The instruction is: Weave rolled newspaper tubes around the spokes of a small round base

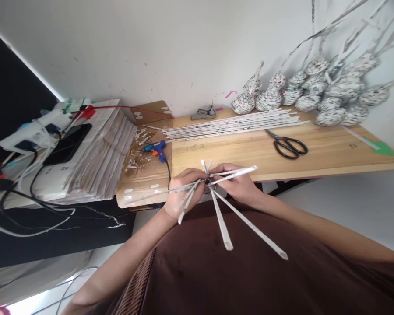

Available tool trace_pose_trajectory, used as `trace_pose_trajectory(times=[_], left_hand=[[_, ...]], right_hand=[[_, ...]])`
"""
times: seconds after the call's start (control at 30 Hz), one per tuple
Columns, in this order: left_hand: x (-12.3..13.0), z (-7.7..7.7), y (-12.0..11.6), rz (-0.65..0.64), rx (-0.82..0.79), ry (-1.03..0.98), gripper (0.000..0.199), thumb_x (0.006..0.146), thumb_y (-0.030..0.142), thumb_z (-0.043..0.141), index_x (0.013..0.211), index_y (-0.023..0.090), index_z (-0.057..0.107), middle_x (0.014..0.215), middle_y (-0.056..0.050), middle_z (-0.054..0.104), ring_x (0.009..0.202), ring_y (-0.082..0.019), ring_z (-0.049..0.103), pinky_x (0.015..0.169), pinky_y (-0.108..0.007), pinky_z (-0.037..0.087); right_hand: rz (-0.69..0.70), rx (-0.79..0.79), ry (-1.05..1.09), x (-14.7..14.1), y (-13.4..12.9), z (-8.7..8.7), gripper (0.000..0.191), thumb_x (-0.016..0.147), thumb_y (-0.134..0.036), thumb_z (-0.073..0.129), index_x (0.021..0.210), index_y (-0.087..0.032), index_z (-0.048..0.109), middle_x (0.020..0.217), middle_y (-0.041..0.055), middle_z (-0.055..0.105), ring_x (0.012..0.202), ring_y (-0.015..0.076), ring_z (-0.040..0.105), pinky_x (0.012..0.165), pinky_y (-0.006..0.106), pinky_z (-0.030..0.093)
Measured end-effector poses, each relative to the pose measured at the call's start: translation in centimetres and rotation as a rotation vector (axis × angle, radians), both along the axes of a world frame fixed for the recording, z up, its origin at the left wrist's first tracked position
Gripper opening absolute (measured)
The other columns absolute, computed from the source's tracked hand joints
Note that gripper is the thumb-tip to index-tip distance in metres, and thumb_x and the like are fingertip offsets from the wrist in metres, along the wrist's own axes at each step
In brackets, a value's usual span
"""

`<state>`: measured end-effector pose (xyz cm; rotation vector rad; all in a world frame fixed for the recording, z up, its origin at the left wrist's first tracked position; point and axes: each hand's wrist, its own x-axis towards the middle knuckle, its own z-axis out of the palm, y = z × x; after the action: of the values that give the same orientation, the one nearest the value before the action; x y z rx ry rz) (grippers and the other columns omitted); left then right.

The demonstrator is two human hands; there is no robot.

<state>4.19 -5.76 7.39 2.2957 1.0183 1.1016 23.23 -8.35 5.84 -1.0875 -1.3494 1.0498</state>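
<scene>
Close to my body at the table's front edge, both hands grip a small weaving of rolled newspaper tubes (223,223). Several pale tubes fan out from its centre toward me and to both sides, and two short ends point away. My left hand (185,192) is closed around the left side of the centre, with tubes crossing over its fingers. On the other side, the fingers of my right hand (239,186) pinch at the same centre, beside two tubes that stick out to the right. The lower part of the weaving is mostly hidden by the hands.
Loose paper tubes (230,124) lie across the wooden table (200,153), with black-handled scissors (287,145) nearby. Finished gourd-shaped woven pieces (269,98) stand at the back right. A blue glue gun (159,150) rests on cardboard (141,186), beside stacked paper (108,157), a phone (68,143) and cables.
</scene>
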Motion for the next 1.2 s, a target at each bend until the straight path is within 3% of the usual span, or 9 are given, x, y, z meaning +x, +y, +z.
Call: trace_pose_trajectory(times=[0.1, 0.23, 0.4, 0.53, 0.77, 1.07, 1.2], left_hand=[[0.3, 0.0, 0.0, 0.077, -0.104, -0.056, 0.012, 0.083, 0.014, 0.068, 0.089, 0.021, 0.075, 0.089, -0.004, 0.079, 0.084, -0.019, 0.075, 0.082, -0.032, 0.06], [0.8, -0.2, 0.4, 0.128, -0.257, -0.122, 0.019, 0.081, 0.016, 0.071, 0.1, 0.019, 0.074, 0.088, -0.004, 0.079, 0.079, -0.019, 0.075, 0.076, -0.031, 0.061], [0.8, 0.2, 0.7, 0.091, -0.174, -0.033, 0.021, 0.08, 0.007, 0.065, 0.091, 0.02, 0.077, 0.093, -0.005, 0.079, 0.09, -0.021, 0.074, 0.09, -0.036, 0.059], [0.6, 0.3, 0.7, 0.048, -0.155, -0.035, 0.022, 0.081, 0.005, 0.063, 0.09, 0.02, 0.077, 0.091, -0.004, 0.079, 0.087, -0.02, 0.073, 0.087, -0.034, 0.059], [0.7, -0.5, 0.7, 0.03, -0.225, -0.116, 0.021, 0.079, 0.005, 0.059, 0.084, 0.02, 0.073, 0.084, -0.002, 0.076, 0.08, -0.016, 0.071, 0.079, -0.028, 0.057], [1.2, -1.0, 0.7, -0.011, -0.286, -0.238, 0.013, 0.084, 0.009, 0.058, 0.08, 0.02, 0.064, 0.088, -0.003, 0.073, 0.083, -0.016, 0.069, 0.078, -0.028, 0.054], [1.3, -1.3, 0.7, 0.009, -0.236, -0.221, 0.014, 0.085, 0.008, 0.057, 0.083, 0.021, 0.062, 0.089, -0.003, 0.072, 0.085, -0.016, 0.069, 0.081, -0.029, 0.053]], right_hand=[[-0.012, 0.014, 0.034, -0.2, 0.0, -0.2, 0.011, 0.079, -0.027, 0.073, 0.084, -0.017, 0.072, 0.086, 0.0061, 0.077, 0.077, 0.0184, 0.071, 0.069, 0.03, 0.056], [-0.011, 0.01, 0.062, -0.1, -0.1, -0.4, 0.01, 0.079, -0.026, 0.073, 0.084, -0.018, 0.073, 0.087, 0.0066, 0.077, 0.079, 0.0192, 0.072, 0.074, 0.033, 0.058], [0.035, 0.022, 0.046, 0.3, -0.3, -0.2, 0.008, 0.078, -0.024, 0.071, 0.084, -0.018, 0.074, 0.09, 0.0068, 0.078, 0.084, 0.0198, 0.073, 0.078, 0.033, 0.058], [0.085, 0.036, 0.014, 0.6, -0.2, -0.1, 0.008, 0.08, -0.024, 0.071, 0.084, -0.018, 0.073, 0.091, 0.0066, 0.077, 0.085, 0.019, 0.071, 0.077, 0.032, 0.057], [0.044, 0.002, 0.073, 0.5, 0.0, -1.0, 0.007, 0.082, -0.023, 0.069, 0.086, -0.019, 0.073, 0.086, 0.0034, 0.075, 0.078, 0.0155, 0.069, 0.071, 0.027, 0.054], [-0.058, 0.061, 0.043, 0.6, -0.4, -0.5, 0.004, 0.078, -0.021, 0.072, 0.079, -0.019, 0.076, 0.081, 0.004, 0.078, 0.076, 0.0175, 0.071, 0.073, 0.03, 0.056], [-0.038, -0.013, 0.088, 1.0, -0.2, -1.0, 0.007, 0.075, -0.024, 0.073, 0.08, -0.019, 0.075, 0.079, 0.0033, 0.077, 0.073, 0.0184, 0.071, 0.071, 0.032, 0.057]])
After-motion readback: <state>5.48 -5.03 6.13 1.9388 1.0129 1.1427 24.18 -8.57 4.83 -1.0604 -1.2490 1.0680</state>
